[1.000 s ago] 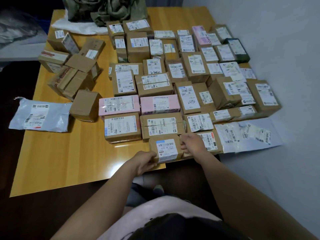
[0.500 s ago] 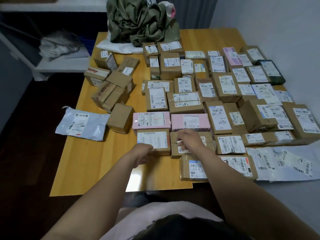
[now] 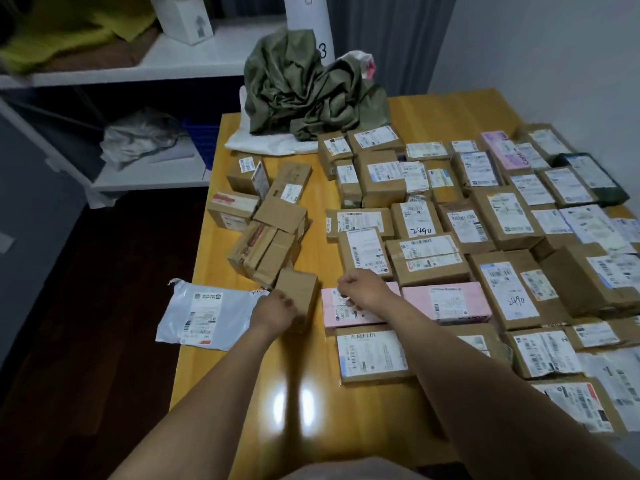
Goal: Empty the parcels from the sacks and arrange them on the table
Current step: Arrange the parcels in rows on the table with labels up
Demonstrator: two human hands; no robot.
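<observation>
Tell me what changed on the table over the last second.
Both hands left the small labelled box at the near edge. The left hand moved out to the plain brown box and now touches it; the right hand moved onto the left pink parcel. The arranged rows and green sack stayed put.

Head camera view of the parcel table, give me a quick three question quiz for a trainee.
1. True or false: the green sack lies at the table's far end.
2. What does the left hand touch: A) grey mailer bag, B) plain brown box, C) pink box?
3. What number is handwritten on two box labels?

Key: 1 true; 2 B; 3 2490.
</observation>
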